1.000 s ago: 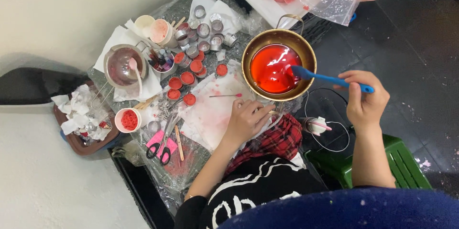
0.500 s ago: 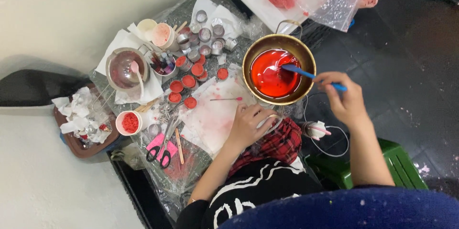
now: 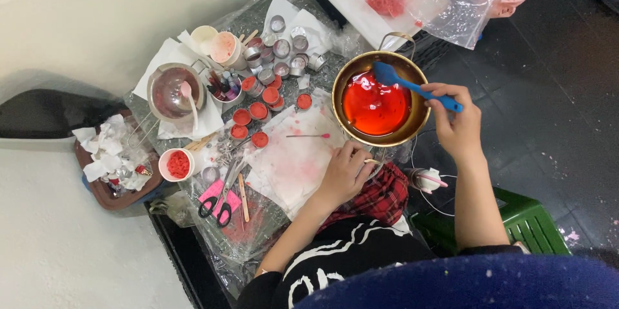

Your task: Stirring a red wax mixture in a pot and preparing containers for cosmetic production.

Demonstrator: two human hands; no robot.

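gripping blue spatula (image 3: 412,84) handle between right hand (image 3: 459,123) fingertips (image 3: 440,91)

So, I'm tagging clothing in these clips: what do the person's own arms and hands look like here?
Both forearms are bare, with no gloves on the left hand or the right hand. No rings, watch or bracelets are visible. A black top with white printed markings shows at the left upper arm.
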